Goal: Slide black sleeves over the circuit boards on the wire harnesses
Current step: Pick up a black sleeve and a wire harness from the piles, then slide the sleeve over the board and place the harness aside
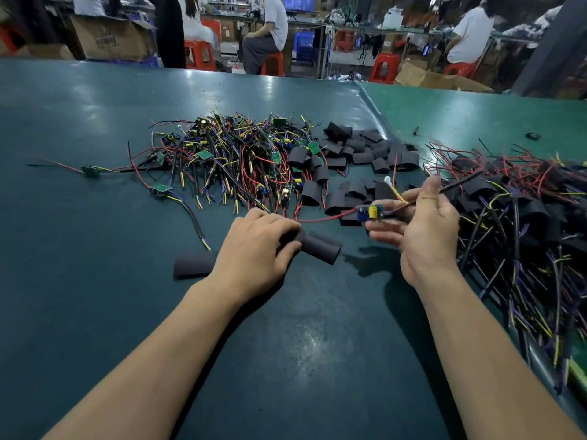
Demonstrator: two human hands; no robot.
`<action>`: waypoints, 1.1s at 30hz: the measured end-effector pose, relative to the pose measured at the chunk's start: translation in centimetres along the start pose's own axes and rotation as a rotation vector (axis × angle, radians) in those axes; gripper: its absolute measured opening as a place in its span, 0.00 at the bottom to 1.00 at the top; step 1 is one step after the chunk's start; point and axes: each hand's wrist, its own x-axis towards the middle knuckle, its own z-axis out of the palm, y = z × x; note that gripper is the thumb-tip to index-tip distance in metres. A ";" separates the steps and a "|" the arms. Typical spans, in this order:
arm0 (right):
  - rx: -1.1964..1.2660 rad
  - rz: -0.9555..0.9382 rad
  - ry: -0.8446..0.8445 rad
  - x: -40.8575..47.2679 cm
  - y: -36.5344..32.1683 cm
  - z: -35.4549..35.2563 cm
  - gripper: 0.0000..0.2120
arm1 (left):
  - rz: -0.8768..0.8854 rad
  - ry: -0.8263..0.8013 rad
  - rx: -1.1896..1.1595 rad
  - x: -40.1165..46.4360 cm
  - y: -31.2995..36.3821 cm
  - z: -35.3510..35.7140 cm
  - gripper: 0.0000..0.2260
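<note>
Here our left hand (257,246) grips a black sleeve (320,247) lying on the green mat (95,312); our right hand (422,220) pinches a harness with its circuit board (371,212) just above, apart from the sleeve mouth. We risk capacitors snagging the rim, or the red wire (320,220) catching.

Two hands are showing, the left hand (257,246) and the right hand (422,227). One black sleeve (320,247) is sitting in the left, one circuit board (371,212) in the right, and one flat sleeve (193,264) is lying alone. Three heaps are covering the surface (95,312): bare harnesses (228,154), loose sleeves (359,154), tangled wires (524,217), each too many to count.
</note>
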 end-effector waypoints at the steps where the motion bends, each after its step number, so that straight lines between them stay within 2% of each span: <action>1: -0.011 0.019 -0.023 0.0 0.0 -0.1 0.19 | -0.021 0.011 -0.009 0.0 -0.1 -0.1 0.13; 6: -0.113 0.036 -0.123 -0.3 0.4 0.2 0.16 | -0.134 0.086 -0.172 0.1 -0.1 -0.2 0.10; 9: -0.234 -0.053 -0.149 -0.4 0.7 0.2 0.17 | -0.141 0.114 -0.109 0.1 -0.2 -0.3 0.10; 12: -0.199 -0.091 -0.127 -0.2 0.4 0.0 0.14 | 0.030 0.137 -0.094 0.2 0.0 -0.6 0.11; 14: -0.182 -0.075 -0.110 -0.1 0.3 -0.1 0.12 | 0.199 0.031 -0.121 0.1 0.5 -0.4 0.15; 16: -0.122 -0.020 -0.113 -0.1 0.4 0.1 0.11 | 0.262 -0.126 -0.120 -0.2 1.2 0.2 0.18; 18: -0.038 0.051 -0.139 -0.2 0.6 0.3 0.12 | 0.240 -0.162 -0.120 -0.3 1.2 0.5 0.16; 21: -0.156 0.008 -0.132 -0.3 0.8 0.3 0.16 | 0.228 -0.103 -0.125 -0.1 0.9 -0.1 0.12; 25: -0.240 -0.078 -0.088 -0.1 0.8 0.1 0.11 | 0.174 -0.063 -0.180 0.0 0.7 -0.2 0.12; 29: -0.124 -0.045 -0.110 0.0 0.7 0.0 0.12 | 0.111 -0.061 -0.215 0.1 0.4 -0.3 0.20; 33: -0.075 -0.041 -0.125 0.1 0.4 -0.2 0.12 | -0.007 0.061 -0.313 0.3 -0.1 -0.7 0.14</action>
